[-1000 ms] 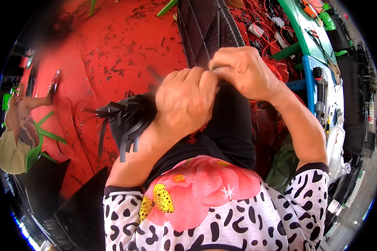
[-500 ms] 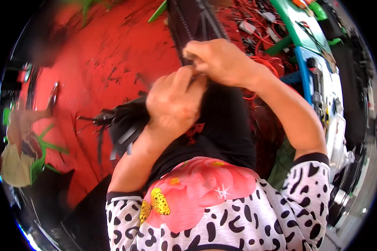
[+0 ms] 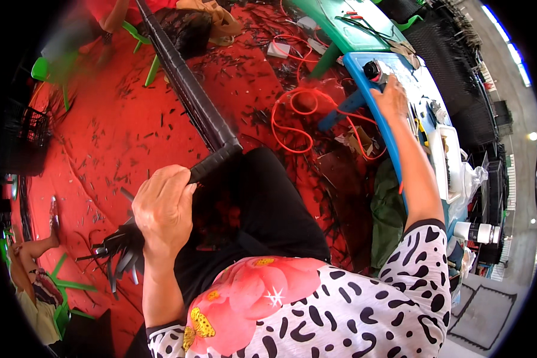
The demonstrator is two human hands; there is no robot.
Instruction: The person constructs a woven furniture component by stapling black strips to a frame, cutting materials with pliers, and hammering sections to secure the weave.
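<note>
My left hand point(image 3: 164, 206) is closed on the near end of a long black frame wrapped in flat strips point(image 3: 188, 89). The frame runs from above my lap away to the upper left. My right arm reaches out to the blue table point(image 3: 356, 65) on the right. There my right hand point(image 3: 392, 100) has its thumb and fingers around a black hand tool with a red part point(image 3: 373, 71); its far side is hidden. Beside my left forearm hangs a bundle of loose black strips point(image 3: 122, 244).
A red hose point(image 3: 304, 104) coils on the red floor point(image 3: 119, 149) among black scraps. A green table point(image 3: 340, 30) adjoins the blue one, which carries a white tray point(image 3: 444, 155). Other people sit near green stools at the upper left and far left.
My hands were together over the frame and have parted. The right has moved out to the tool on the blue table. The frame's near end has shifted left with my left hand, and my view has turned.
</note>
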